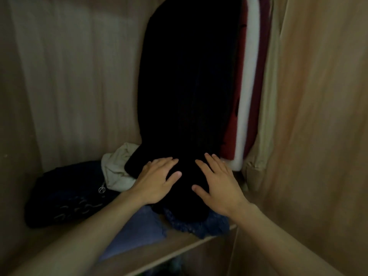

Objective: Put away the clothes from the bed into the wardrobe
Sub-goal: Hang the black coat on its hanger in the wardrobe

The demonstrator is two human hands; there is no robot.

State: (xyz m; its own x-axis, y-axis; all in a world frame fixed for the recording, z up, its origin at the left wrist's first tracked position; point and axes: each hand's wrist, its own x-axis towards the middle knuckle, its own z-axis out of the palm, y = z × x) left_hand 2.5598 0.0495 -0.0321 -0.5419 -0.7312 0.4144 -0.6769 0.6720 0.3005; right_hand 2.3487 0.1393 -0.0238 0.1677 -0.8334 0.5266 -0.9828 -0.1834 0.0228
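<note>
Inside the wardrobe a long black garment [189,86] hangs down, and its lower end lies bunched on the wooden shelf [179,250]. My left hand [157,180] lies flat on the left side of that bunched end, fingers straight. My right hand [217,182] presses flat on its right side, fingers spread. Neither hand grips the cloth. Blue clothes [143,230] lie under the black garment at the shelf's front.
A cream garment [117,168] and a dark printed garment [65,196] lie on the shelf to the left. Red and white clothes [246,86] hang right of the black one. The wardrobe's side panel [318,116] stands close on the right.
</note>
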